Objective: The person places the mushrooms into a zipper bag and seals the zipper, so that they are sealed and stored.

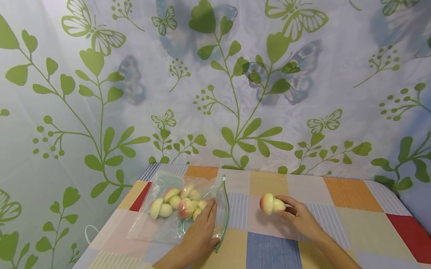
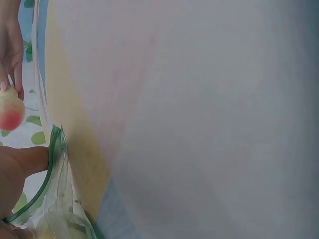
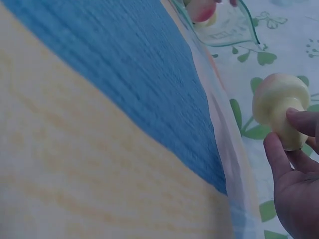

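Note:
A toy mushroom (image 1: 268,204), cream with a red-blushed cap, is pinched by its stem between the thumb and fingers of my right hand (image 1: 300,220). Its cap points left in the head view; the right wrist view shows the pale mushroom (image 3: 281,104) raised in the fingertips. My left hand (image 1: 200,231) lies with straight fingers over the right part of a clear zip bag (image 1: 148,230). In the left wrist view, the left thumb (image 2: 32,160) reaches the bag's green zip edge (image 2: 42,186). Several similar mushrooms (image 1: 186,208) lie inside the bag, one partly hidden by my fingers.
A patchwork cloth (image 1: 273,251) covers the table beneath both hands. Behind it hangs a pale curtain (image 1: 218,90) printed with green leaves and butterflies. A white loop of cord (image 1: 87,233) shows off the table's left edge.

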Available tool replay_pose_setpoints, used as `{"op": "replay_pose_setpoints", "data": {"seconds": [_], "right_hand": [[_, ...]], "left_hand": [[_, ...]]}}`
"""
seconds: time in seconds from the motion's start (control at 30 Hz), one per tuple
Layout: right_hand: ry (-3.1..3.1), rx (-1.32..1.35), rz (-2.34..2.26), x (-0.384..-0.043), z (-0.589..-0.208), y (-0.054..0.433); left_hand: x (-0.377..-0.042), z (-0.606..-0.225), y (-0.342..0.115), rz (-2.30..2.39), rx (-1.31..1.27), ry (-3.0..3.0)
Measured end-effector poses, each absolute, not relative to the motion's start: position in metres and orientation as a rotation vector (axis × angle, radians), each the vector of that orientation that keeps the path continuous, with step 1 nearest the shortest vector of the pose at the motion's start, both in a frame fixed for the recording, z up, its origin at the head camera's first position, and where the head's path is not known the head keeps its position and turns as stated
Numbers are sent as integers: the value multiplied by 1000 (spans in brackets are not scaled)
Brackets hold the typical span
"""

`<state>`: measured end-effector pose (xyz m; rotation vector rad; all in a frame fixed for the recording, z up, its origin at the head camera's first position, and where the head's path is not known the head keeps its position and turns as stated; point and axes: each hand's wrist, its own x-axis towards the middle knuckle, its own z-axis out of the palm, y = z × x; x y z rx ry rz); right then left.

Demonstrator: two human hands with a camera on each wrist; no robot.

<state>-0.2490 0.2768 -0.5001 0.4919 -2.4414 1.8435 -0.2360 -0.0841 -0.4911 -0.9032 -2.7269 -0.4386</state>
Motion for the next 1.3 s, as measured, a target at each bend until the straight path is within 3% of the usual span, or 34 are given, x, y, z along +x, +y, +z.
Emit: {"op": "replay_pose_setpoints", "data": {"seconds": [0.97,1.3], "right_hand": [[-2443,750,1925,-273,-500,186],[-2505,713,1898,-280,-505,169]], "left_hand": [[-235,-492,-85,-425,-901,-2723],[-235,-491,-83,-412,-897,-2749]]}}
